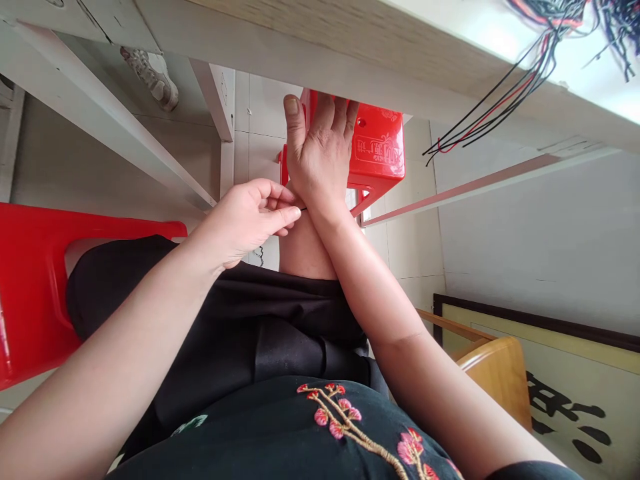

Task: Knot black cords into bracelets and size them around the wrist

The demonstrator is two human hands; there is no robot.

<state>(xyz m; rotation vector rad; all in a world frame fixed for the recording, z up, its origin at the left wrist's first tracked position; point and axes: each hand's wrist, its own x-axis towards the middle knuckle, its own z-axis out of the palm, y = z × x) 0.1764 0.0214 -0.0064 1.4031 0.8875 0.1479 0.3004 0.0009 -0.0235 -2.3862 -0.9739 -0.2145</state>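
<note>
The left hand (265, 210) is nearly closed, thumb and fingertips pinching a thin dark strand (303, 209) whose visible end lies just beside the right forearm. The right hand (325, 147) is spread flat, back upward, thumb held apart; its fingertips are hidden by the table edge (400, 50), and whether its palm presses on anything cannot be told. One bare leg (306, 247) lies below both hands, crossed by the right forearm.

The table edge cuts across just beyond the right hand. To that hand's right, a loose bundle of black and red wires (500, 100) hangs over the edge; two wire tangles lie on top. Two red plastic stools show: a patterned stool (380, 147) behind the right hand, and a plain stool (30, 287) left of the left hand. One sneaker (153, 77) is beyond the left hand. Nearer the body, right of both hands, are one wooden chair (503, 373) and one framed calligraphy panel (575, 413).
</note>
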